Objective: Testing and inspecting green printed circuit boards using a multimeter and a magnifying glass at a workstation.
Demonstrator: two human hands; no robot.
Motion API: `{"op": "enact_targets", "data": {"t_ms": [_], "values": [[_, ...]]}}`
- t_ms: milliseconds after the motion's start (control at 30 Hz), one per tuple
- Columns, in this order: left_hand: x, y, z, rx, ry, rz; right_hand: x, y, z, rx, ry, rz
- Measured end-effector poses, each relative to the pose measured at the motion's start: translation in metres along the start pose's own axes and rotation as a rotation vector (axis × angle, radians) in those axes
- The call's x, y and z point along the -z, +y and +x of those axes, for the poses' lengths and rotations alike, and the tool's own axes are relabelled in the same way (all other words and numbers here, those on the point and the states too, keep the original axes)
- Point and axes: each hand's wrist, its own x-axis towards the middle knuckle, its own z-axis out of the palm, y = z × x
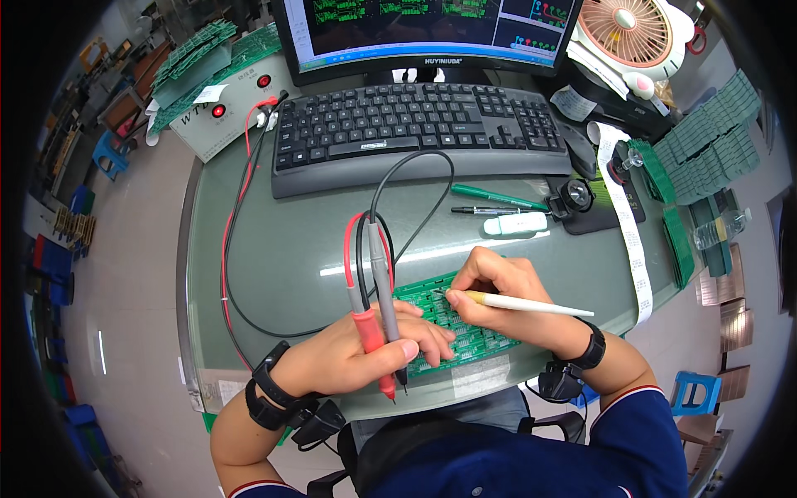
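Note:
On the desk in front of me lies a green circuit board [475,342] dense with small parts. My left hand [344,353] rests its fingers on the board's left side. Tucked by its thumb are two test probes, one red [369,332] and one grey [383,286], their tips pointing down toward the desk's near edge. My right hand [506,295] pinches a slim white pen-like tool [538,305] with a yellowish grip. Its working end points at the board's upper part, and the tip is too small to make out.
Behind the board stand a black keyboard [398,129] and a monitor [423,33]. Pens [498,197] and a white-capped marker [515,224] lie to the right, near a paper strip [628,232]. Probe leads [226,249] run left to a white box [237,124]. Stacked green boards [710,141] stand far right.

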Motion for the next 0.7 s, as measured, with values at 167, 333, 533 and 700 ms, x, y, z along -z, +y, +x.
{"op": "enact_targets", "data": {"t_ms": [167, 333, 533, 700], "values": [[0.0006, 0.0007, 0.0002, 0.003, -0.003, 0.0, -0.0006, 0.0012, 0.0002, 0.012, 0.003, -0.021], [0.0005, 0.0, 0.0, 0.002, -0.006, 0.006, -0.0009, 0.0006, 0.0007, 0.025, 0.011, -0.016], [-0.0001, 0.0009, 0.0006, -0.001, 0.002, 0.001, -0.0013, 0.0015, 0.0003, 0.018, 0.007, -0.024], [0.0005, 0.0017, 0.0005, -0.007, 0.003, 0.012, -0.0009, 0.0004, 0.001, 0.013, -0.001, -0.019]]}}
